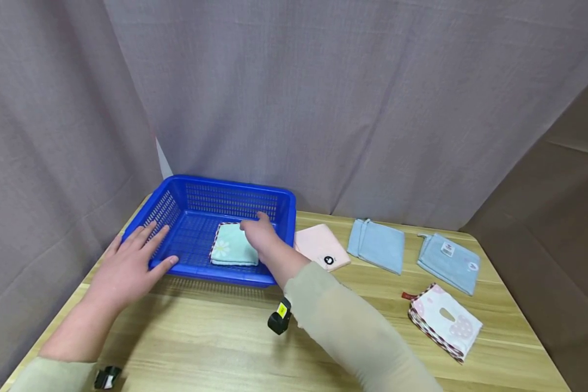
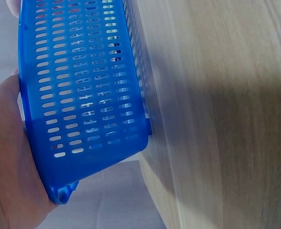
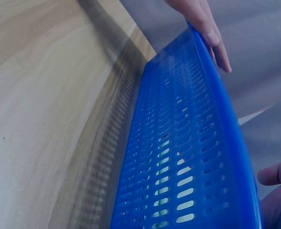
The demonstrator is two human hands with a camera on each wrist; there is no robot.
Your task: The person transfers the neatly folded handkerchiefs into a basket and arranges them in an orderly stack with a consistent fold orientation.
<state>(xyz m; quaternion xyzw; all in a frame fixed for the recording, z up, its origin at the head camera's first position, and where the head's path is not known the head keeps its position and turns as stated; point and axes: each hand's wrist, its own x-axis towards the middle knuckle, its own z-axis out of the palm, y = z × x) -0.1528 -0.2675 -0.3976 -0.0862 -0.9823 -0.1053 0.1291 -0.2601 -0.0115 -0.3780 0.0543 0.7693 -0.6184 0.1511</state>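
My left hand (image 1: 127, 267) rests on the front left corner of a blue plastic basket (image 1: 235, 276), fingers spread over its rim. In the left wrist view, part of that hand (image 2: 9, 157) lies along the basket's edge. A folded mint-green towel (image 1: 232, 245) with a white flower and checked trim lies flat on the basket floor. My right hand (image 1: 264, 237) reaches over the front right rim and overlaps the towel's right edge, its thumb pointing left; its other fingers are mostly hidden. The right wrist view shows part of it (image 3: 276, 181) beyond the rim.
Right of the basket lie a folded pink towel (image 1: 320, 245), a light-blue towel (image 1: 382, 246), another blue towel (image 1: 451, 264) and a white towel with pink patterns (image 1: 448, 321). All are on the wooden table (image 1: 215, 337). A grey curtain (image 1: 323, 109) hangs behind.
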